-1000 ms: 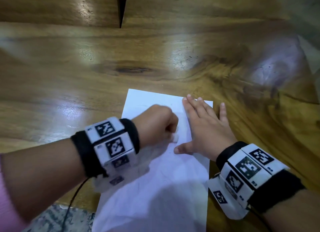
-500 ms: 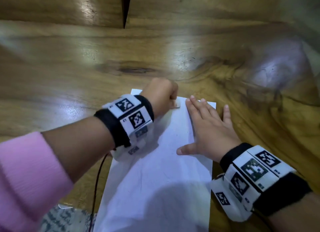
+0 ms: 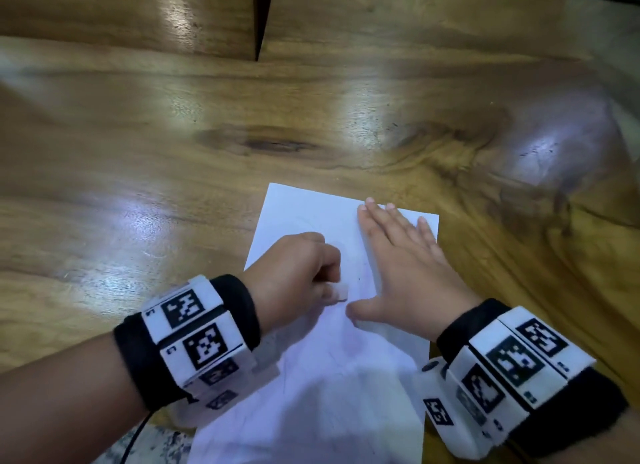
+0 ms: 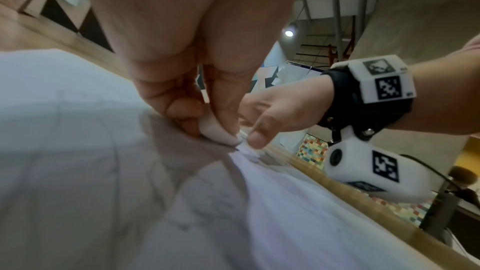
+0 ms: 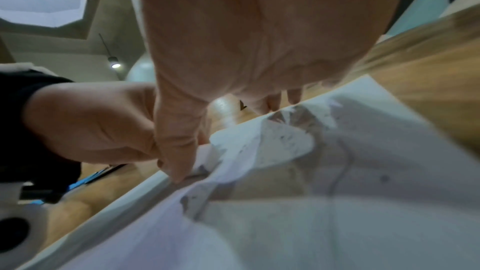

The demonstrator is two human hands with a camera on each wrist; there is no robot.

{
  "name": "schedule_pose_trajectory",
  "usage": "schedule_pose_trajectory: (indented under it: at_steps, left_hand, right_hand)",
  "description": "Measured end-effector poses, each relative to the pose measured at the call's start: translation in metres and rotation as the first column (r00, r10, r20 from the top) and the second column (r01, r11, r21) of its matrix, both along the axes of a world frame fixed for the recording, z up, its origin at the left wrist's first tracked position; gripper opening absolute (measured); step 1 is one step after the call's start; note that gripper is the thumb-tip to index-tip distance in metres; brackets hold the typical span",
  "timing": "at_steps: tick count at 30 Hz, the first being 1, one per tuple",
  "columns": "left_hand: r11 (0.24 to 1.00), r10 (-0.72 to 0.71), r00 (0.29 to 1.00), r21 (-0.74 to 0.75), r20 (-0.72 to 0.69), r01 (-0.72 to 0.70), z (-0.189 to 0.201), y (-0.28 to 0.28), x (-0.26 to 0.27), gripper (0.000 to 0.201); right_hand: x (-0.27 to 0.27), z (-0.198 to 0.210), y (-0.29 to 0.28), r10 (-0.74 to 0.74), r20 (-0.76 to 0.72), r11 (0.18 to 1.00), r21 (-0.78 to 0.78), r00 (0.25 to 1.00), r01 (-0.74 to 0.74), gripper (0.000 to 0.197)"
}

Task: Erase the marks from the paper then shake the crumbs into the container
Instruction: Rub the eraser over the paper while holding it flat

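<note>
glossy wooden table (image 3: pixel 207 124) under ceiling lamp (image 4: pixel 288 33).

Left hand (image 4: pixel 192 52) pinches white eraser (image 4: pixel 218 130) against paper (image 4: pixel 78 171); right hand (image 4: pixel 280 114) thumb beside it.

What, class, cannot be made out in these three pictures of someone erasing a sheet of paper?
- Container: in no view; whether it lies beyond the frame edges cannot be told.
- Eraser: mostly covered by the left hand gripping it.
- Pencil marks on the paper: too faint in the head view, blurred in both wrist views.
- Paper under the right hand: hidden by the flat palm.
- Paper's near edge: cut off by the head view's bottom edge.
</note>
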State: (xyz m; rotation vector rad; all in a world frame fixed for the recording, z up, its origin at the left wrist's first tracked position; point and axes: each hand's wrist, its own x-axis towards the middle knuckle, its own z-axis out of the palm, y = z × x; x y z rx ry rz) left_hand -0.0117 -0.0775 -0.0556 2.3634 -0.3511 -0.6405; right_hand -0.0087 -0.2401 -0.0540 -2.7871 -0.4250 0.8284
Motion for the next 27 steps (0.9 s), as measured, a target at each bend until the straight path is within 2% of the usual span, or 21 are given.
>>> schedule_pose_trajectory:
  at_steps: [4,7,9,11,13,17,20,23,26,27]
  left_hand:
    - [1.000,0.003,1.000,0.031,0.013,-0.004,0.004,0.000,0.009,0.013]
    - [0.988,0.147,0.980,0.034,0.132,-0.153,0.007,-0.001,0.044,0.012]
    - [0.980,0.163,0.966,0.079,0.199,-0.181,0.011,-0.007,0.070,0.010]
    - [0.981,0.121,0.967,0.123,0.225,-0.152,0.010,-0.015,0.077,0.007]
    - [0.987,0.074,0.970,0.124,0.231,-0.104,0.009,-0.012,0.059,0.007]
    - [0.985,-0.098,0.992,0.146,0.077,0.086,0.004,0.005,0.012,0.015]
    - [0.983,-0.065,0.989,0.181,0.131,0.041,0.012,-0.007,0.038,0.007]
    - [0.978,0.024,0.974,0.198,0.225,-0.070,0.013,-0.022,0.078,0.011]
    - [0.971,0.028,0.977,0.226,0.210,-0.076,0.014,-0.020,0.059,0.003]
    - [0.971,-0.001,0.983,0.233,0.182,-0.042,0.014,-0.016,0.044,0.008]
  right_hand:
    - [0.000,-0.007,0.004,-0.005,-0.010,1.000,0.027,1.000,0.005,0.126]
    - [-0.001,-0.007,0.002,0.006,-0.004,1.000,0.016,1.000,-0.006,0.126]
    - [0.000,-0.006,0.003,0.011,-0.007,1.000,0.010,1.000,-0.011,0.127]
    - [0.000,-0.007,0.003,0.011,-0.003,1.000,0.006,1.000,-0.011,0.127]
    - [0.001,-0.008,0.002,0.007,-0.001,1.000,0.006,1.000,-0.007,0.127]
    - [0.001,-0.009,0.002,-0.003,0.003,1.000,0.019,1.000,0.003,0.128]
    - [0.001,-0.010,0.002,0.001,0.006,1.000,0.009,1.000,-0.001,0.129]
    - [0.001,-0.009,0.002,0.011,0.011,1.000,-0.005,1.000,-0.011,0.130]
    - [0.001,-0.008,0.004,0.001,0.010,1.000,0.004,1.000,-0.001,0.130]
    - [0.001,-0.009,0.004,-0.004,0.012,1.000,0.006,1.000,0.004,0.130]
